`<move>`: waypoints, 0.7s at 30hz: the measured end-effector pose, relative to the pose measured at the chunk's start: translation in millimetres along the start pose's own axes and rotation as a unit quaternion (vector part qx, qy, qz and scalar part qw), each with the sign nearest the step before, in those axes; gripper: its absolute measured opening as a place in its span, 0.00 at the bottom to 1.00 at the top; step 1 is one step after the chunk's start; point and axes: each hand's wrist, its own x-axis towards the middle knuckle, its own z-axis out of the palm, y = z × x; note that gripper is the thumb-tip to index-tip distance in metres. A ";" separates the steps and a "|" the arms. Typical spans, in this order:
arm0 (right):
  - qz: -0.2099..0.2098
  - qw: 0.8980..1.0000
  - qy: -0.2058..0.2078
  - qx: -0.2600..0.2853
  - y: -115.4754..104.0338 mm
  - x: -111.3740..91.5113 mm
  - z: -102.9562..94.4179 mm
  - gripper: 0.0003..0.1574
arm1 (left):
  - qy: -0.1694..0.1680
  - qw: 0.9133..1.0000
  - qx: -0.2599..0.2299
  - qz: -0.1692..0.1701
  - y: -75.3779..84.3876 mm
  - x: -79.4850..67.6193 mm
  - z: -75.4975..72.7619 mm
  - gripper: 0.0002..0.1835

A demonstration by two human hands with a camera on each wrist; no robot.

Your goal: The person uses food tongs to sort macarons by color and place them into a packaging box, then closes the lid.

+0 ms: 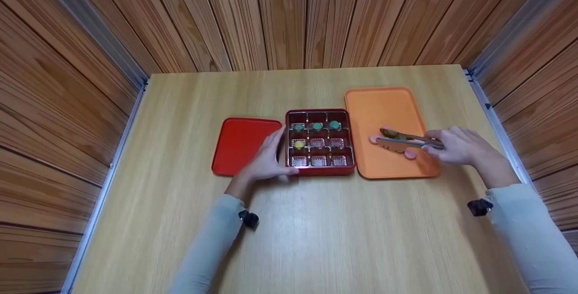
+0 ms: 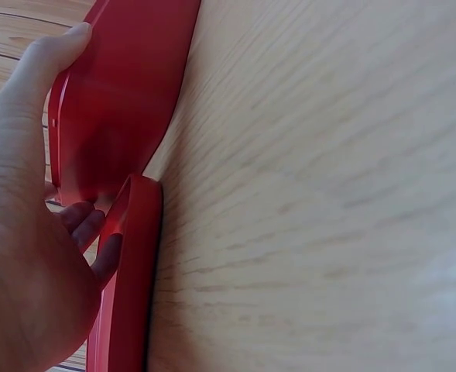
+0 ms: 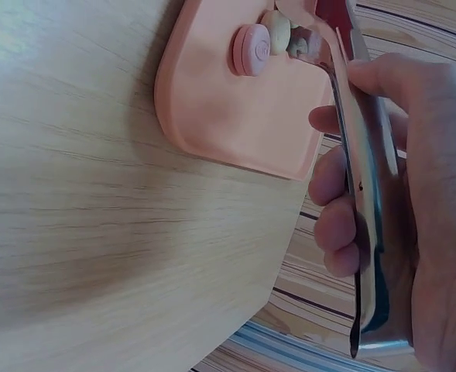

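Note:
A red box (image 1: 320,172) with a clear divided insert stands mid-table. Three green macarons (image 1: 317,126) occupy its back row, and one yellow macaron (image 1: 299,144) lies in the middle row's left compartment. My left hand (image 1: 266,161) rests at the box's front left corner, fingers extended along the left side and thumb touching the front. Over the orange tray (image 1: 384,104), my right hand (image 1: 456,145) grips metal tongs (image 1: 417,142) by the handle; their tips are apart, low among several macarons. A pink macaron (image 3: 252,49) shows beside them; whether the tips touch one is unclear.
A red lid (image 1: 239,145) lies flat left of the box, under and beside my left hand. The orange tray sits close along the box's right side. Wood-panelled walls (image 1: 289,18) bound the table (image 1: 338,231) at the back and sides.

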 end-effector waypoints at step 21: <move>-0.004 1.000 0.007 0.013 -0.1 0.6 0.7 0.19 | -0.003 1.000 -0.001 -0.007 0.4 -1.1 0.5 0.75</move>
